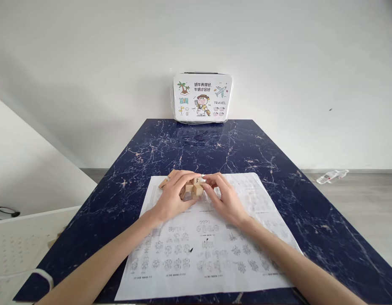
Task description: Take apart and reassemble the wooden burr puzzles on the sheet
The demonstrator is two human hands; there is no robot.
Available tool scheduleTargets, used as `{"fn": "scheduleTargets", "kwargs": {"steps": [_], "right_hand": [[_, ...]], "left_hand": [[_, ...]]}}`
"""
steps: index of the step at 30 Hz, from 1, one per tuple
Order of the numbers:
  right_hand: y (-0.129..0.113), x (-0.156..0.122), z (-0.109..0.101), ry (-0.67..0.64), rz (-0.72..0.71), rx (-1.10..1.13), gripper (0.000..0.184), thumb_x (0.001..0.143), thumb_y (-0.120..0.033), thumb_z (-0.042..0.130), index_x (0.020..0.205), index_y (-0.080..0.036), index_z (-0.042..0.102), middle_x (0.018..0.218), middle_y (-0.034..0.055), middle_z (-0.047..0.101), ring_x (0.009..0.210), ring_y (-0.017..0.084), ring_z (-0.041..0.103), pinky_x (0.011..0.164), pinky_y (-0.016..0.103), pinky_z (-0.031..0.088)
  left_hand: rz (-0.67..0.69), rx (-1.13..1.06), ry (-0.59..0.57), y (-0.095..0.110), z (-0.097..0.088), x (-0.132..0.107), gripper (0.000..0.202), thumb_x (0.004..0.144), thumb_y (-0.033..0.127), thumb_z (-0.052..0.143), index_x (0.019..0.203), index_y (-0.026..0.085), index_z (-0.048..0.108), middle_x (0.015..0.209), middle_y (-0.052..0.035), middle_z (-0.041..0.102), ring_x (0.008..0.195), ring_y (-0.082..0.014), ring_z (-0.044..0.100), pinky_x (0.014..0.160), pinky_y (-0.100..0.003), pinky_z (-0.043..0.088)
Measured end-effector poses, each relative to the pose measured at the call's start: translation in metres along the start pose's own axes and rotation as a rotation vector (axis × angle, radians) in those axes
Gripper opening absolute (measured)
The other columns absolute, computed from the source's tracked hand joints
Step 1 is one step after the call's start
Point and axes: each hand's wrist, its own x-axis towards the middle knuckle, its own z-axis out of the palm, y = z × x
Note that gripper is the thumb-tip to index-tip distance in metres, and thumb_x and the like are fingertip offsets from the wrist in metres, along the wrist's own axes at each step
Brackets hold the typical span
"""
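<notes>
At the upper part of a large paper sheet [183, 279] printed with assembly diagrams, a small cluster of interlocking wooden puzzle pieces [197, 190] sits between my hands. One piece carries a handwritten 3. My left hand [172, 199] curls around the cluster from the left, fingers over the back and thumb in front. From the right, my right hand [226, 201] pinches the cluster's edge with thumb and fingertips. Another wooden piece [163, 184] with a dark mark lies just beyond my left hand, partly covered by it.
The sheet lies on a dark blue marbled table [196, 152]. A white cartoon-printed case [200, 98] stands at the far edge against the wall. On the left are a white perforated surface [21, 241] and a bit of wood. A clear plastic item [332, 176] lies on the floor at right.
</notes>
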Motion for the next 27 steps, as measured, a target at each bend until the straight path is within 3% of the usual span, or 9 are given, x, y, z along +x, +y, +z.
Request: {"fn": "scheduleTargets", "kwargs": {"steps": [4, 8, 14, 19, 23, 27], "right_hand": [[-0.0019, 0.0022, -0.003, -0.026, 0.038, -0.045, 0.028, 0.107, -0.044, 0.055, 0.12, -0.023, 0.067, 0.089, 0.0036, 0.055, 0.078, 0.02, 0.056, 0.074, 0.037, 0.052], [-0.0011, 0.0044, -0.0042, -0.116, 0.166, 0.014, 0.027, 0.104, -0.046, 0.059, 0.113, -0.023, 0.069, 0.071, -0.0023, 0.051, 0.064, 0.017, 0.047, 0.06, 0.032, 0.043], [0.004, 0.0039, -0.002, -0.099, 0.292, 0.165, 0.029, 0.103, -0.049, 0.057, 0.103, -0.022, 0.067, 0.078, 0.0025, 0.068, 0.067, 0.018, 0.059, 0.063, 0.033, 0.045], [0.0017, 0.0011, -0.0034, -0.138, 0.274, 0.271, 0.027, 0.104, -0.048, 0.057, 0.108, -0.022, 0.063, 0.083, 0.0033, 0.07, 0.072, 0.018, 0.063, 0.064, 0.032, 0.047], [-0.0002, -0.0006, -0.0045, -0.175, 0.264, 0.314, 0.028, 0.105, -0.047, 0.055, 0.113, -0.021, 0.062, 0.084, 0.0027, 0.068, 0.07, 0.017, 0.061, 0.063, 0.032, 0.046], [-0.0001, -0.0006, -0.0038, -0.179, 0.256, 0.334, 0.029, 0.105, -0.05, 0.055, 0.11, -0.022, 0.06, 0.088, 0.0039, 0.068, 0.07, 0.017, 0.059, 0.062, 0.032, 0.046]], "left_hand": [[0.017, -0.01, -0.153, -0.001, 0.0011, -0.0016, 0.069, 0.099, 0.023, 0.073, 0.158, 0.04, 0.041, 0.14, -0.0067, 0.062, 0.129, -0.0293, 0.055, 0.109, -0.053, 0.05], [0.037, -0.03, -0.252, -0.0007, 0.003, -0.0045, 0.076, 0.103, 0.02, 0.064, 0.165, 0.045, 0.028, 0.146, -0.0078, 0.056, 0.137, -0.0305, 0.05, 0.116, -0.058, 0.046], [-0.063, -0.043, -0.2, -0.0003, 0.0039, -0.0055, 0.085, 0.1, 0.016, 0.066, 0.167, 0.046, 0.022, 0.153, -0.0109, 0.041, 0.145, -0.033, 0.045, 0.117, -0.057, 0.047], [-0.154, -0.159, -0.124, 0.0006, 0.0041, -0.0043, 0.107, 0.084, 0.04, 0.089, 0.167, 0.04, 0.022, 0.157, -0.0138, 0.044, 0.144, -0.0378, 0.048, 0.118, -0.06, 0.044], [-0.296, -0.281, -0.192, 0.0045, 0.0014, -0.0025, 0.081, 0.091, 0.046, 0.082, 0.159, 0.037, 0.038, 0.146, -0.0099, 0.062, 0.13, -0.0335, 0.063, 0.109, -0.055, 0.053], [-0.343, -0.311, -0.181, 0.0078, -0.0005, -0.0007, 0.07, 0.09, 0.045, 0.083, 0.15, 0.033, 0.049, 0.144, -0.0099, 0.065, 0.127, -0.0335, 0.066, 0.106, -0.054, 0.055]]}}
